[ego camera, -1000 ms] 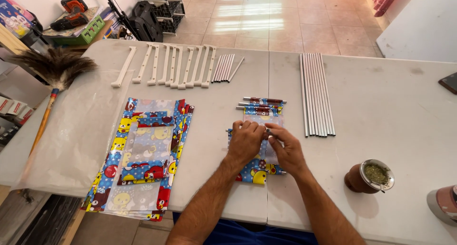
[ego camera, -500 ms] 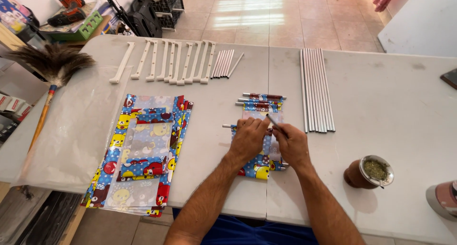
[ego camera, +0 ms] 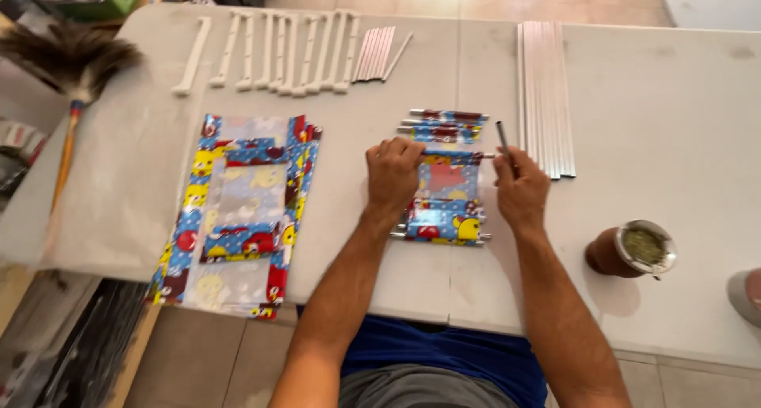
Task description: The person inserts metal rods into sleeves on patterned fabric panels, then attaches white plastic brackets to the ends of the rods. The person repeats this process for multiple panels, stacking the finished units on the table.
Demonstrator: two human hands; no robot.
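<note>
Flat on the white table [ego camera: 674, 138], between both hands: a colourful printed sheet [ego camera: 448, 194], a thin rod running left to right along its far edge. Left hand [ego camera: 394, 172] curled over the sheet's far left corner, fingers bent and pressing. Right hand [ego camera: 521, 187] at the far right corner, pinching a short grey rod [ego camera: 502, 137] pointing away. Finished rolls [ego camera: 444, 125] just beyond.
</note>
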